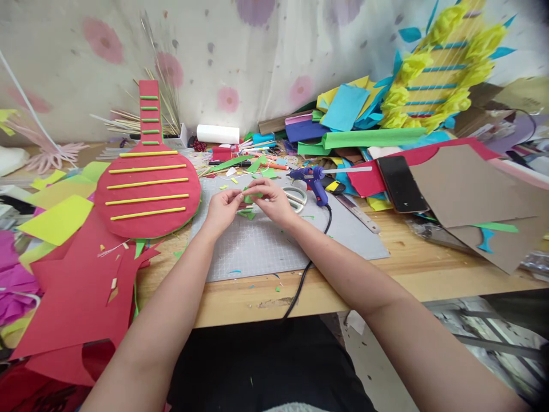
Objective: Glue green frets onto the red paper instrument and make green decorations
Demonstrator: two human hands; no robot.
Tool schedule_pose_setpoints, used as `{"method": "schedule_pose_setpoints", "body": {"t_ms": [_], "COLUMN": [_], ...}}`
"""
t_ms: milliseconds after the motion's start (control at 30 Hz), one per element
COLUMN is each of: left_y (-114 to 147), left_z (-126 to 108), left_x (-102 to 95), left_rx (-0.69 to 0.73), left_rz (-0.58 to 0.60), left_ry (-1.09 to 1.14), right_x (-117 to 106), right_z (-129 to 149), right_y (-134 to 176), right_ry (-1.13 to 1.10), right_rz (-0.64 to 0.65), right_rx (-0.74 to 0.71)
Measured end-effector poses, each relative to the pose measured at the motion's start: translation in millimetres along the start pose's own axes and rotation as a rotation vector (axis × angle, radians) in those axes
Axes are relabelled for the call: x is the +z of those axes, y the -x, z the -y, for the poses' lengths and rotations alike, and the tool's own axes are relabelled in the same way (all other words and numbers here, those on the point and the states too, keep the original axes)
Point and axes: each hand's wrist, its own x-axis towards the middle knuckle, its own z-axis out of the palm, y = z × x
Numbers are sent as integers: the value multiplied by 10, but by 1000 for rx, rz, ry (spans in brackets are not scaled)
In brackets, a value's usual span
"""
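Both my hands meet over the grey cutting mat point(244, 252). My left hand point(223, 210) pinches a small green paper piece point(253, 197) from the left. From the other side, the fingers of my right hand point(272, 201) close on the same piece and partly cover it. White-handled scissors point(297, 199) lie just behind my right hand, their blades hidden. A purple glue gun point(315, 182) with a glue stick in its back rests to the right. Small green scraps are scattered on the mat beneath my hands.
A red paper instrument shape point(148, 183) with yellow and green strips stands left. Red sheets point(81, 274) overhang the left edge. At right lie a steel ruler point(358, 213), a phone point(402, 184) and brown cardboard point(463, 183). The black cord point(302, 280) crosses the front edge.
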Motion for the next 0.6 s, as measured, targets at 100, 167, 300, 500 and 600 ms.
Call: {"method": "schedule_pose_setpoints", "body": {"t_ms": [100,167,300,500,600], "left_y": [18,38,77,87,79], "left_z": [-5,-3,-21,-28,-13], "left_x": [10,26,27,14,23], "left_rx": [66,123,216,221,210], "left_rz": [6,-3,-40,-36,1], "left_ry": [-146,-282,-493,-567,-529], "right_x": [-19,-38,-78,-77,-47], "right_z": [-8,-40,-92,-116,-113], "right_y": [-4,-14,-25,-43,-52], "right_ry": [-80,-137,-188,-149,-67], "right_rz": [-60,-59,23,13,-2], "right_rx": [41,75,124,105,114]}}
